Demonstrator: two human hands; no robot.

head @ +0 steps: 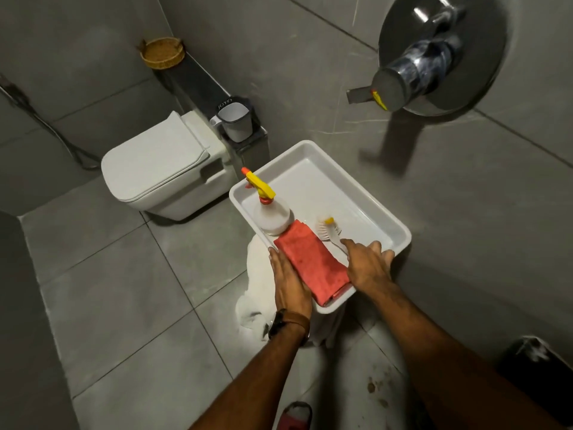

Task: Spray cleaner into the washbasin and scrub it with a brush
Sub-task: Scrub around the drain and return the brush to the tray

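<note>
A white rectangular washbasin (pixel 366 209) stands on a pedestal below me. Inside it at the left, a white spray bottle (pixel 273 218) with a yellow and orange trigger stands upright. A folded red cloth (pixel 310 262) lies across the near part. Beside the cloth rests a white scrub brush (pixel 327 229) with a yellow tip, its handle running under my right hand. My left hand (pixel 290 277) lies flat along the near-left rim, touching the cloth's edge. My right hand (pixel 367 265) rests with fingers spread on the near-right rim, over the brush handle.
A chrome wall tap (pixel 418 63) juts out above the basin at the upper right. To the left stands a white toilet (pixel 161 169), with a cup (pixel 234 121) and a wicker basket (pixel 162 52) on the ledge behind. A dark bin (pixel 539 367) sits at the lower right.
</note>
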